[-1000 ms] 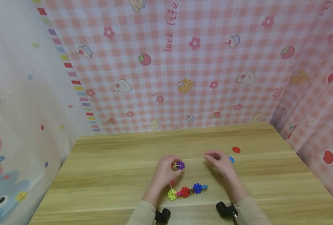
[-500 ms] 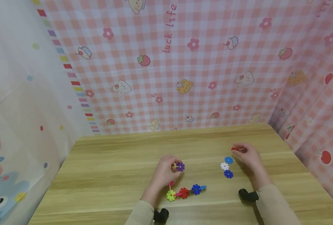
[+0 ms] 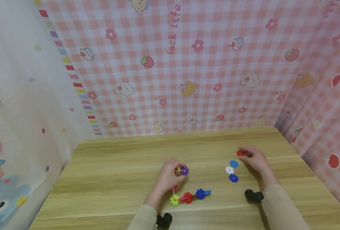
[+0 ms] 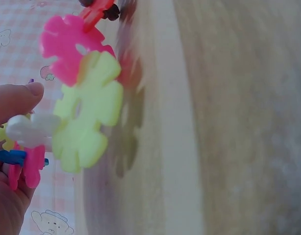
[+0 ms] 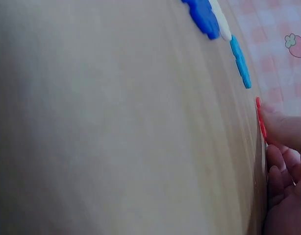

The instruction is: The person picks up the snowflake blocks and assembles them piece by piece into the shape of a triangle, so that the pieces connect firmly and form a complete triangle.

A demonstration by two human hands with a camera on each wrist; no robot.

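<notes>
My left hand (image 3: pixel 170 174) holds one end of a chain of interlocked plastic snowflake discs, with a purple disc (image 3: pixel 184 171) sticking out by the fingertips. From there the chain bends down to a yellow-green disc (image 3: pixel 174 200) and runs right through a red disc (image 3: pixel 188 197) to a dark blue disc (image 3: pixel 200 194). In the left wrist view a white disc (image 4: pixel 30 129) joins the yellow-green one; the palm hides part of the chain. On the right, my right hand (image 3: pixel 254 158) pinches the edge of a loose red snowflake disc (image 3: pixel 240 153) at the tabletop.
Left of my right hand lie a light blue disc (image 3: pixel 234 164), a white disc (image 3: pixel 229 170) and a dark blue disc (image 3: pixel 233 178), close together on the wooden table (image 3: pixel 115 179). A pink checked cloth (image 3: pixel 164 80) hangs behind the table's back edge.
My right hand has moved right from above the loose discs to the red disc, uncovering the white and dark blue ones. The red disc shows more of its face. My left hand stays put.
</notes>
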